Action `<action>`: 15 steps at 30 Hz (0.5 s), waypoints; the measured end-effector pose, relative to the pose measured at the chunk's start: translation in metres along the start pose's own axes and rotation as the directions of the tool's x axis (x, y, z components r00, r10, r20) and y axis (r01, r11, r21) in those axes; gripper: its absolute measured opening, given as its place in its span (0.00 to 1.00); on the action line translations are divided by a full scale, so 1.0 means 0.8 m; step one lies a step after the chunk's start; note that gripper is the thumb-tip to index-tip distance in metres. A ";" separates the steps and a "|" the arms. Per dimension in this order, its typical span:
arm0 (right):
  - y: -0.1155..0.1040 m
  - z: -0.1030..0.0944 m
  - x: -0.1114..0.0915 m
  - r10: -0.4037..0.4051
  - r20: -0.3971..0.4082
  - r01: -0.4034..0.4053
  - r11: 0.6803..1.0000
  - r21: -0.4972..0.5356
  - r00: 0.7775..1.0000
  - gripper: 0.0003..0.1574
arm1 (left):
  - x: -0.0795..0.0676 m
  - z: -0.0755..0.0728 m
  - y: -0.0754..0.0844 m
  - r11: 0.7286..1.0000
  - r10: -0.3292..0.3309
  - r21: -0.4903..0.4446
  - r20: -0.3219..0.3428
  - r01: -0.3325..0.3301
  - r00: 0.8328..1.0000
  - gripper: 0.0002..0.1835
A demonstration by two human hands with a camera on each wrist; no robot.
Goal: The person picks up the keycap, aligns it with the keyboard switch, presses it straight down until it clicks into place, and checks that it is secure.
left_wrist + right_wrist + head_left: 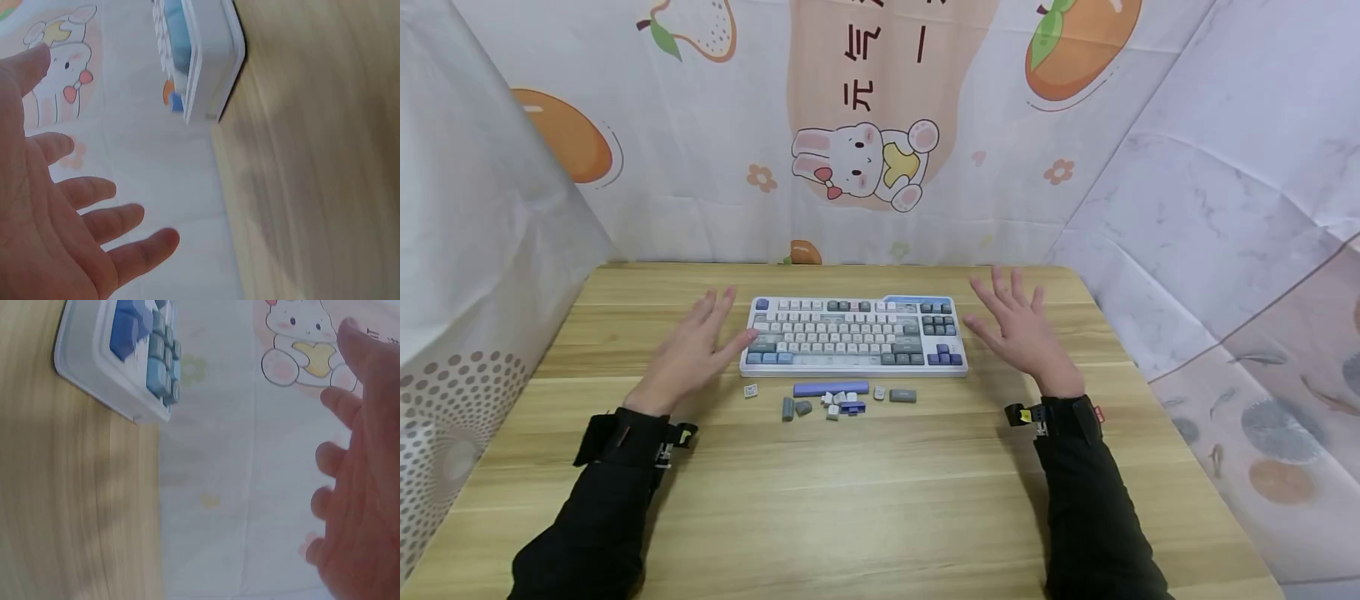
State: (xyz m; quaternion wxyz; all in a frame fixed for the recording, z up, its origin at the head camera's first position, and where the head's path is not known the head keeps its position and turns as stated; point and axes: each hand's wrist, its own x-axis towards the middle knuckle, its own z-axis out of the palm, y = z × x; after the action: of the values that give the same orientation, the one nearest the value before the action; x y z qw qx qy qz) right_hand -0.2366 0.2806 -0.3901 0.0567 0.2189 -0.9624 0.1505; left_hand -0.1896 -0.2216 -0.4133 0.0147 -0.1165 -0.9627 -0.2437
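A white keyboard (842, 338) with white, grey and blue keycaps lies towards the back of the table. Bare patches show among its keys, one along the bottom row. In front of it lie a long violet-blue keycap (830, 389), a grey keycap (902, 396) and several small loose keycaps (832, 400). My left hand (688, 354), fingers straight, is beside the keyboard's left end and holds nothing. Off the right end is my right hand (1022, 329), its fingers spread and holding nothing. Both wrist views show the hands apart from the keyboard's corners (212, 56) (103, 369).
The wooden table (850, 500) reaches back to a white printed curtain (715, 167). Similar cloth hangs at the left and right sides. A lone white keycap (751, 391) lies near the keyboard's front left corner. Each wrist wears a black strap with a small device.
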 end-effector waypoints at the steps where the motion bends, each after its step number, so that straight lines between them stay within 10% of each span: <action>1: -0.003 0.002 0.001 -0.031 -0.016 0.032 0.999 0.020 0.999 0.47 | 0.001 0.002 0.001 1.000 0.009 -0.023 0.004 -0.009 1.000 0.48; 15: -0.053 0.022 0.012 -0.391 -0.085 0.399 0.908 0.129 0.917 0.37 | 0.027 0.039 0.017 0.990 0.095 -0.113 0.065 -0.087 0.993 0.55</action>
State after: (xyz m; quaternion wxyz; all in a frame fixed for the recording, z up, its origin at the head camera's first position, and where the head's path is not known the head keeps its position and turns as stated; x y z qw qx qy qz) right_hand -0.2275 0.2348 -0.3936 0.0974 0.4081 -0.8828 0.2110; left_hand -0.2069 -0.1904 -0.4321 -0.0143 -0.1694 -0.9414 -0.2913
